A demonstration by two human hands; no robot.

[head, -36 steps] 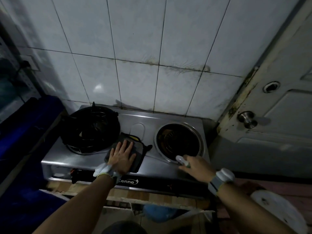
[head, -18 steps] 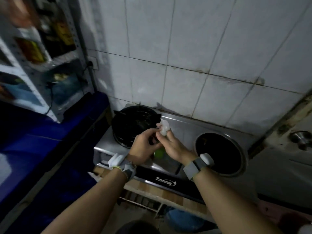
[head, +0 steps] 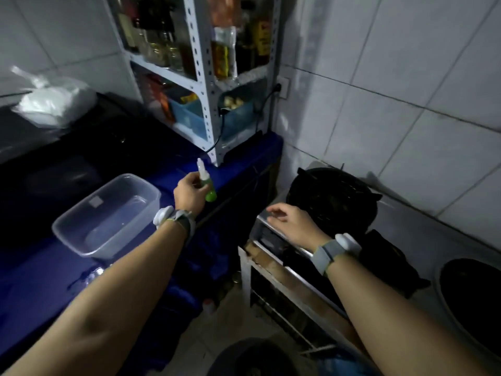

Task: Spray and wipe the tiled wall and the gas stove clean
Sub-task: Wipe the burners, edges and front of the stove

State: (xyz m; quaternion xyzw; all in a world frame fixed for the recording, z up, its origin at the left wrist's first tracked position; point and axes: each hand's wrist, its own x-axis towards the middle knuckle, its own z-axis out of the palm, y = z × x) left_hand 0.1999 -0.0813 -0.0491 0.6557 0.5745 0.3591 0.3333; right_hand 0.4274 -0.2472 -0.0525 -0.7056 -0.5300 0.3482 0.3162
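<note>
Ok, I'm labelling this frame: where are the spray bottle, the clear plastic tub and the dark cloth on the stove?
spray bottle [head: 210,191], head view, green body.
clear plastic tub [head: 81,251], head view, near rim.
dark cloth [head: 390,256], head view, middle.

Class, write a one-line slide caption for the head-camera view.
Left hand holds green spray bottle over blue counter; right hand hovers open above gas stove.

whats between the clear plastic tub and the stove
In the head view, the left hand holding the green spray bottle, over the blue counter.
</note>
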